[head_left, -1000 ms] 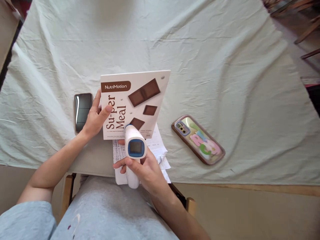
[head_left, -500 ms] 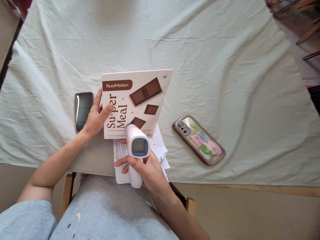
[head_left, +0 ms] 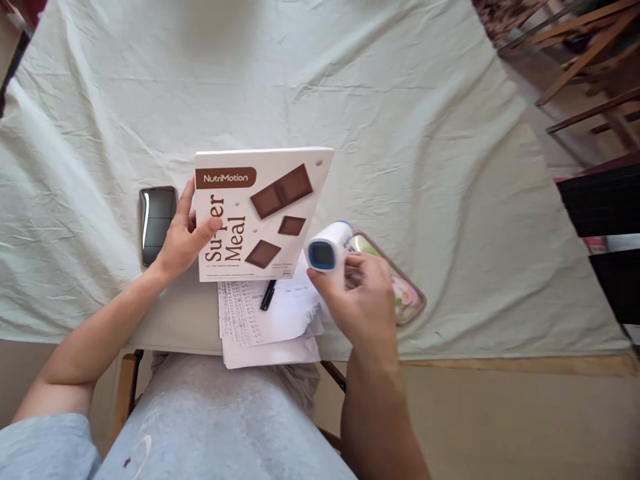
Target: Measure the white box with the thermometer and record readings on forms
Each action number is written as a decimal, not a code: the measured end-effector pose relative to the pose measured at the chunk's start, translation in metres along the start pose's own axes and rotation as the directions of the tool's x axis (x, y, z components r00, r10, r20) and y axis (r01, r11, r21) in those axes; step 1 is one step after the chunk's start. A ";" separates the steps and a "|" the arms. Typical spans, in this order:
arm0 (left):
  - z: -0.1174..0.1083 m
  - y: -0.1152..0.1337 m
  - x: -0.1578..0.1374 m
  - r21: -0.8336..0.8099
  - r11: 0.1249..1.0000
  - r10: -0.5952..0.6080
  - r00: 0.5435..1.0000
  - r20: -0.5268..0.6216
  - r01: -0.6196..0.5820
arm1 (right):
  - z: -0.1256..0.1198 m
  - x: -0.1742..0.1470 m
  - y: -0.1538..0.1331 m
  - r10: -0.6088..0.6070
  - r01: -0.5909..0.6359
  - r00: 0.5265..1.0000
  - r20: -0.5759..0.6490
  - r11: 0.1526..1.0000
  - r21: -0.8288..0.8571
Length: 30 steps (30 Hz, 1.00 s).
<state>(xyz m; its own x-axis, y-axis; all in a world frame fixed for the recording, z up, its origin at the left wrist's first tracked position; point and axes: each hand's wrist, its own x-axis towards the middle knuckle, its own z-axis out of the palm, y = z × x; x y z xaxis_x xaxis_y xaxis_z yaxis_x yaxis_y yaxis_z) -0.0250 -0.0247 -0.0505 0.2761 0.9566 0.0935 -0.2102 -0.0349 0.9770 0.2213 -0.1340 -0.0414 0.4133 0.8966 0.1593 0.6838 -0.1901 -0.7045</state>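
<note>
My left hand grips the left edge of a white box printed with chocolate pieces and the words "NutriMotion Su-per Meal". The thumb lies on its front; the other fingers go behind it. In my right hand is a white infrared thermometer with a blue-rimmed screen facing me. It is held to the right of the box, apart from it, above a phone in a decorated case that it and the hand partly cover. Below the box lie written sheets of paper with a black pen, whose upper end the box hides.
A dark-screened phone lies left of my left hand. A pale, wrinkled cloth covers the table, whose front edge runs close to my body. Wooden furniture stands on the floor at the upper right.
My right hand has carried the thermometer right and up, from in front of the box to beside it. The pen now shows on the papers. The box stays in my left hand.
</note>
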 end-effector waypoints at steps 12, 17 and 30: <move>0.002 0.012 -0.001 0.056 0.998 0.040 0.998 -0.052 -0.037 | 0.024 0.009 0.014 0.090 -0.093 0.996 -0.024 0.947 -0.308; -0.009 0.039 0.028 0.066 0.977 0.209 0.976 -0.068 -0.204 | 0.006 0.005 0.004 -0.067 0.063 0.998 -0.010 0.970 -0.233; -0.070 -0.007 0.098 0.456 0.828 0.327 0.942 0.079 -0.326 | 0.011 0.017 -0.044 -0.168 0.680 0.656 0.736 0.555 -0.479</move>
<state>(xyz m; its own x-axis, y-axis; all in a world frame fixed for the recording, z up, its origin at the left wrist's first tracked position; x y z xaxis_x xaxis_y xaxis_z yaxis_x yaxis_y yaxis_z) -0.0626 0.0896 -0.0617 0.2652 0.8664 0.4230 0.1638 -0.4728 0.8658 0.1915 -0.1062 -0.0155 -0.2867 0.9144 -0.2859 0.9486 0.3126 0.0486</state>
